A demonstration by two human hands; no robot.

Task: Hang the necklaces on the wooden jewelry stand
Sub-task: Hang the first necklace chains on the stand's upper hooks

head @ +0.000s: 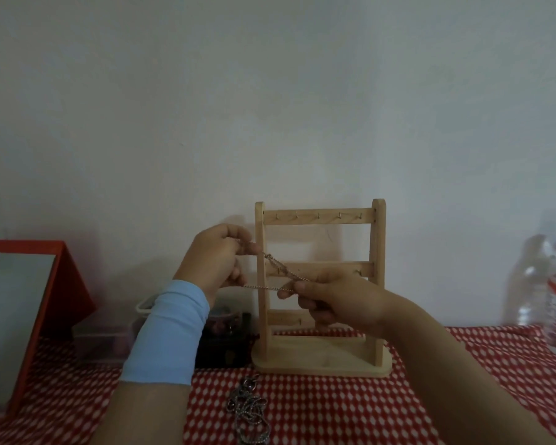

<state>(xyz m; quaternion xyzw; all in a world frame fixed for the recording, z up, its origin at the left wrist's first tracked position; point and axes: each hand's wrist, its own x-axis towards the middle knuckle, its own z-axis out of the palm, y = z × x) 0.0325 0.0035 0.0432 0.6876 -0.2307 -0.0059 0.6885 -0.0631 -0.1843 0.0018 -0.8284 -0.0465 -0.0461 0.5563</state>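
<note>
Pale wooden ladder-shaped jewelry stand [318, 217] stands upright on the red-and-white patterned tablecloth [334, 412], at the far edge against the wall. It has three crossbars with small metal hooks, and no hook shown carries anything.

Left hand [220, 258], wrist in a light blue sleeve [167, 332], has fingers curled and pinches one end of a thin silver chain necklace [281, 273]. Right hand [331, 300] has fingers closed and pinches the other end. The chain is drawn out between them in two strands, in mid-air just in front of the stand's left post and middle bar. Judgement: it is held taut to open the loop and clear twists before it goes on a hook. Whether it touches the stand cannot be told.

A heap of grey bead-chain necklaces [249, 412] lies near, in front of the stand's base, and looks to be waiting stock.

Risk: the fine strands may knot where they cross.
</note>
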